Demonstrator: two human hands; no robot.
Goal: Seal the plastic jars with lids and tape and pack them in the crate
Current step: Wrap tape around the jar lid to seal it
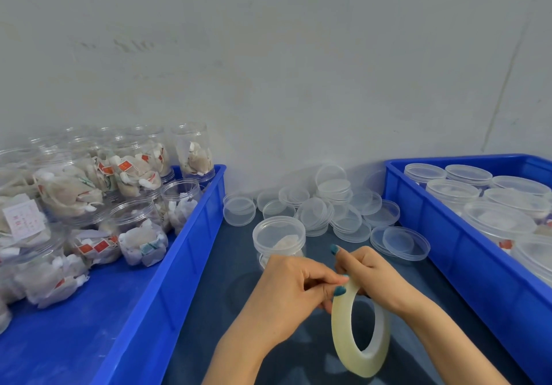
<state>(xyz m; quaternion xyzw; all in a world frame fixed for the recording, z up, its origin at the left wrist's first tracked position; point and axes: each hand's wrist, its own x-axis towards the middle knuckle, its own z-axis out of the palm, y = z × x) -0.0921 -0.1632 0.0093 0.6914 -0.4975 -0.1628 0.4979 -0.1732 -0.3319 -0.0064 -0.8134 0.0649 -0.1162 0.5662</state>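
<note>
From my head camera, both my hands were together low over the dark worktop [209, 295], and both were on the tape roll [343, 348]. My right hand [370, 274] was curled over the top of the roll, which stood on edge below it. My left hand [294, 283] pinched the rim just beside it, thumb and fingertip closed on the tape. I judged I was picking for the loose end, though I could not see one lifted.

Just beyond my knuckles stood one jar [279, 236], filled, its lid already on. I could see no tape around it, so I took it as the jar in hand, capped but not yet sealed.

Behind it lay a heap of loose lids [328, 205] against the wall. The left crate [191, 235] held many open jars [134, 175] of sachets, none of them capped. The right crate [448, 235] held lidded jars [454, 190], packed close. Whether those were taped, I could not tell.

By my reckoning, the work was well begun but with a good share left.
</note>
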